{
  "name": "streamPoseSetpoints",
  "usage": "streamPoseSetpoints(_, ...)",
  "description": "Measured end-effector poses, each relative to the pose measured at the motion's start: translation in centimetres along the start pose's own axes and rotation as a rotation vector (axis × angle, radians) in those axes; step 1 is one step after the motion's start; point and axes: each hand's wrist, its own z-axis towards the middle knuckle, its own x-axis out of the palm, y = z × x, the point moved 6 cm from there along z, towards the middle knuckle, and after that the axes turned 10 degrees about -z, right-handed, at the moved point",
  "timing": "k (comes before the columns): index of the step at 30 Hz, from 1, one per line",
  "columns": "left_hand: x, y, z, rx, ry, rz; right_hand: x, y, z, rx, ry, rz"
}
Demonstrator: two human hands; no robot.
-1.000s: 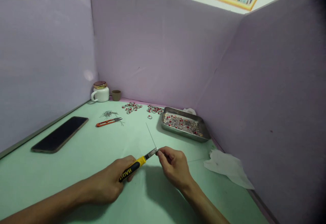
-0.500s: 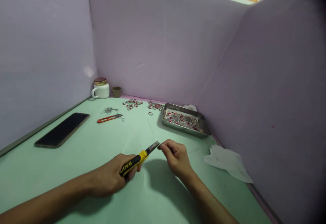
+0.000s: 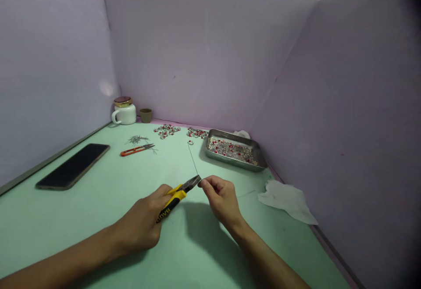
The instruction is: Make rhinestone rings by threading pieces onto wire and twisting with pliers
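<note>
My left hand (image 3: 146, 221) is wrapped round the yellow-and-black handles of a pair of pliers (image 3: 176, 196), whose dark jaws point up and to the right. The jaw tip grips the near end of a thin straight wire (image 3: 192, 162) that runs away across the green table. My right hand (image 3: 221, 198) is pinched on the same wire end, right beside the plier jaws. Both hands hover just above the table (image 3: 98, 201) near its middle.
A metal tray (image 3: 251, 162) of small red and silver beads stands at the back right, with loose bead heaps (image 3: 166, 130) left of it. Orange thread snips (image 3: 135, 150), wire offcuts (image 3: 135, 139), a white lidded mug (image 3: 124, 112), a small cup (image 3: 145, 115), a phone (image 3: 73, 165) and a crumpled tissue (image 3: 287, 201) lie around. Purple partitions enclose three sides.
The pliers have turned in my left hand, so both yellow handles now show and the jaws point more steeply. Both hands have stayed together on the wire.
</note>
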Motion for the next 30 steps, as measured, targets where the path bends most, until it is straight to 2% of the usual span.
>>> streamPoseSetpoints(3, -0.3, -0.1, 0.0, -0.006, -0.107, 0.171, 0.2, -0.2, -0.2, -0.009, -0.019, -0.08)
streamPoseSetpoints(6, -0.4, -0.4, 0.1, 0.023, -0.094, 0.137, 0.0, 0.1, -0.3, -0.099, -0.069, -0.191)
streamPoseSetpoints(9, 0.1, 0.1, 0.0, -0.006, 0.036, -0.064, -0.4, 0.8, -0.6, -0.235, -0.147, -0.294)
streamPoseSetpoints(12, 1.0, 1.5, -0.1, -0.099, 0.144, -0.359, -0.9, 1.7, -1.0, -0.377, -0.25, -0.34)
streamPoseSetpoints(15, 2.1, 3.0, -0.1, -0.151, 0.211, -0.642, -1.3, 2.1, -1.3, -0.468, -0.324, -0.37)
streamPoseSetpoints(17, 2.6, 3.7, 0.2, -0.161, 0.24, -0.736, -1.4, 2.0, -1.3, -0.502, -0.35, -0.427)
streamPoseSetpoints(23, 1.7, 4.8, 0.7, -0.238, 0.193, -0.667, -1.0, 2.2, -1.5, -0.617, -0.403, -0.702)
streamPoseSetpoints(30, 0.4, 1.1, 0.2, -0.106, 0.232, -0.512, -1.4, 2.6, -1.3, -0.706, -0.411, -0.808)
